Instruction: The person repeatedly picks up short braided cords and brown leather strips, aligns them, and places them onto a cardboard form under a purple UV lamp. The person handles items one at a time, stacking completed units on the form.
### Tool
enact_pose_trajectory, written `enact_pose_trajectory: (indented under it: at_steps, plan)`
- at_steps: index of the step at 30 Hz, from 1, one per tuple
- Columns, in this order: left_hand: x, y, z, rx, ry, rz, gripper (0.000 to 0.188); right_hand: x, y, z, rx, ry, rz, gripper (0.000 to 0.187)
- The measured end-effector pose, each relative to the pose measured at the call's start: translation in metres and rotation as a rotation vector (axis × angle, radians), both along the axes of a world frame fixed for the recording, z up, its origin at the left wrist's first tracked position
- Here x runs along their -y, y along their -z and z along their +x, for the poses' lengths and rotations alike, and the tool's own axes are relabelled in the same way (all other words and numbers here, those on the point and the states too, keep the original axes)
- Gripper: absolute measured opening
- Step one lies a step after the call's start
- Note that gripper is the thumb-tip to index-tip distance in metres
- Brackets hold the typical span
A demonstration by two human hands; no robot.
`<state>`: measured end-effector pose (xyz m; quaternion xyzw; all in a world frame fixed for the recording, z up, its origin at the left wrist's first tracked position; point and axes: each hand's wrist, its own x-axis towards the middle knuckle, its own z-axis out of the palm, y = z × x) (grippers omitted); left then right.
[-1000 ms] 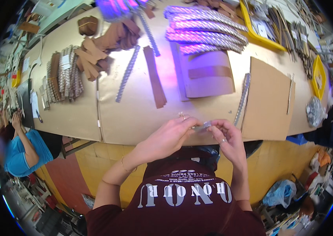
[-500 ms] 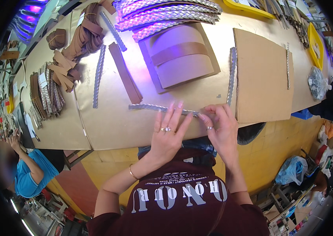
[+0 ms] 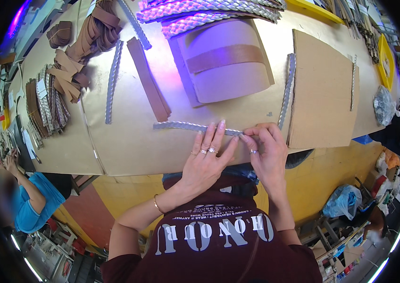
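Observation:
A narrow grey braided strip (image 3: 178,125) lies crosswise near the table's front edge. My left hand (image 3: 204,158) rests over its middle, fingers stretched out and pressing it flat. At the strip's right end, my right hand (image 3: 270,150) pinches it between thumb and forefinger; the fingers partly hide that end. Just beyond are flat brown strips (image 3: 148,80) and a curved cardboard form (image 3: 230,85) with a brown band (image 3: 226,58) across it. Another braided strip (image 3: 286,92) runs alongside a cardboard sheet (image 3: 323,101) to the right.
Bundles of braided strips (image 3: 209,14) are piled at the back. On the left lie brown strip bundles (image 3: 98,30) and tied braided bundles (image 3: 46,101). A clear plastic bag (image 3: 385,106) sits at the right edge. Another person in a blue shirt (image 3: 37,200) works at far left.
The view has shifted slightly, so the table things sit a little differently. My left fingers stay on the strip, and my right hand keeps its pinch at the end with its fingers curled closer.

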<state>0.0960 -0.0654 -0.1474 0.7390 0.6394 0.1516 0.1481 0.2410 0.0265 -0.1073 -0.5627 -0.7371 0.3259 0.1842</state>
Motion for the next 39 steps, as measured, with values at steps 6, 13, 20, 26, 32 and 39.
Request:
enact_pose_trajectory:
  at_steps: [6,13,20,26,32,39]
  plan:
    - [0.001,0.001,0.001,0.023,-0.013,0.001,0.051,-0.005,-0.008,-0.004,0.071,-0.003,-0.085,0.008]
    - [0.004,0.007,0.004,-0.003,-0.034,0.025,0.045,0.003,-0.024,-0.023,0.431,-0.147,0.000,0.011]
    - [0.006,0.001,0.005,0.078,-0.152,-0.094,0.034,0.000,-0.037,-0.026,-0.204,-0.304,-0.448,0.008]
    - [0.003,-0.007,-0.004,0.111,-0.154,-0.109,0.048,-0.014,-0.028,-0.009,-0.451,-0.083,-0.738,0.011]
    - [0.003,-0.011,-0.008,0.134,-0.161,-0.125,0.049,-0.012,-0.024,-0.030,-0.198,-0.130,-0.412,0.018]
    - [0.005,-0.009,-0.006,0.133,-0.210,-0.204,0.053,-0.001,-0.025,-0.066,-0.170,-0.350,-0.263,0.020]
